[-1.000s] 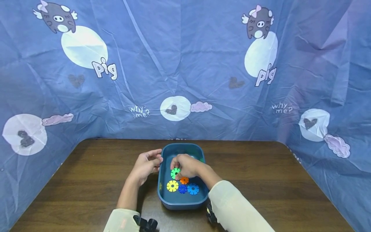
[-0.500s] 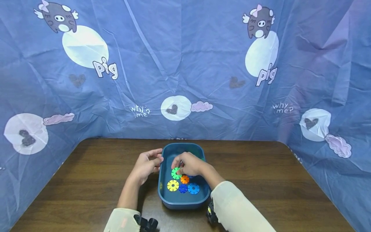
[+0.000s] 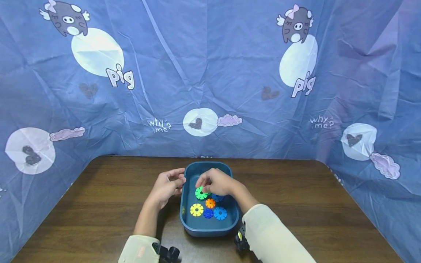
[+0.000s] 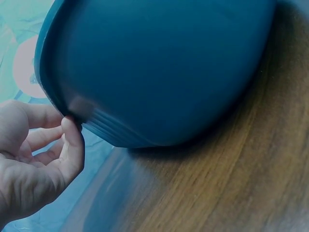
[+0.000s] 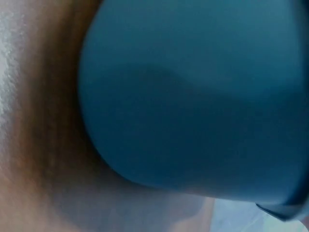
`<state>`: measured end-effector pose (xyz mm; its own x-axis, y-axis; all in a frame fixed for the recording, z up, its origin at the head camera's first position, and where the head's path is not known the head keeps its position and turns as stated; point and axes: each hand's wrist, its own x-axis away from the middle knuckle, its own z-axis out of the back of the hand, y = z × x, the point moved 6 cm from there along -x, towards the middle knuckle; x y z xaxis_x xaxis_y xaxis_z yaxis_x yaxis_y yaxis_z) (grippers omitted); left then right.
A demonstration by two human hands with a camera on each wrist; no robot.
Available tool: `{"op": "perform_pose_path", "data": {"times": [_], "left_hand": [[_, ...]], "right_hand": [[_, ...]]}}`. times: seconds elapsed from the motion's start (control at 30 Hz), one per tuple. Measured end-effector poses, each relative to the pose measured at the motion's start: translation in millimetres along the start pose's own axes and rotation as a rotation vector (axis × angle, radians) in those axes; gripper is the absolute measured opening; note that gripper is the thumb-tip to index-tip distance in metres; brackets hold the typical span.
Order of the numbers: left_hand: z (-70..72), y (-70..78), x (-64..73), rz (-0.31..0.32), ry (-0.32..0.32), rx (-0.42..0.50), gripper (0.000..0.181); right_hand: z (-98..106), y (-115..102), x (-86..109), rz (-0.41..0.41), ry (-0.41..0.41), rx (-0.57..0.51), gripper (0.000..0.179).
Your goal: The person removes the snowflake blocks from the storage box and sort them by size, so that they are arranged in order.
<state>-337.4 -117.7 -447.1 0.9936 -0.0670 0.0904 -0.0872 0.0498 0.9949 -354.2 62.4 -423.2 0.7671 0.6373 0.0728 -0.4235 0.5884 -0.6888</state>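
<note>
In the head view a dark blue plastic bin (image 3: 194, 231) stands on the table. My left hand (image 3: 166, 187) is at its left rim; in the left wrist view the thumb and fingers pinch the lip of the bin (image 4: 159, 72). My right hand (image 3: 217, 181) reaches inside and pinches a green notched plastic disc (image 3: 201, 193) between thumb and fingers. Below it lie a yellow disc (image 3: 196, 210), an orange disc (image 3: 210, 203), a dark blue disc (image 3: 208, 213) and a lighter blue disc (image 3: 220, 213). Another blue disc (image 3: 217, 198) is partly under the right hand.
The brown wooden table (image 3: 296, 204) extends to both sides of the bin. A blue printed cloth (image 3: 204, 73) hangs behind it. The right wrist view shows only the outer wall of the bin (image 5: 193, 106), the table and a bit of cloth.
My right hand has moved slightly up and right with the green disc, uncovering a blue disc below it. The left hand has stayed at the rim.
</note>
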Motion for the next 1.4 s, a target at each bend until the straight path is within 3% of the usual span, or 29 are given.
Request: {"op": "perform_pose_path", "data": {"times": [0.3,0.63,0.9,1.1,1.4], "left_hand": [[0.5,-1.8,-0.4,0.013,0.002,0.007,0.04],[0.5,-3.5,-0.4,0.017,0.018,0.014,0.04],[0.0,-4.5,0.4,0.033,0.008,0.013,0.04],[0.4,-5.1,-0.3,0.038,0.012,0.021,0.039],[1.8,-5.2,-1.3,0.032,0.013,0.034,0.04]], "right_hand": [[23.8,-5.5,7.0,0.055,0.038,-0.013,0.016],[58.7,4.7,17.9,0.027,0.157,-0.083,0.015],[84.8,19.8,31.6,-0.019,0.23,-0.166,0.017],[105.0,34.9,40.6,0.0,0.31,-0.193,0.017],[119.3,74.1,56.2,-0.06,0.434,-0.22,0.018]]}}
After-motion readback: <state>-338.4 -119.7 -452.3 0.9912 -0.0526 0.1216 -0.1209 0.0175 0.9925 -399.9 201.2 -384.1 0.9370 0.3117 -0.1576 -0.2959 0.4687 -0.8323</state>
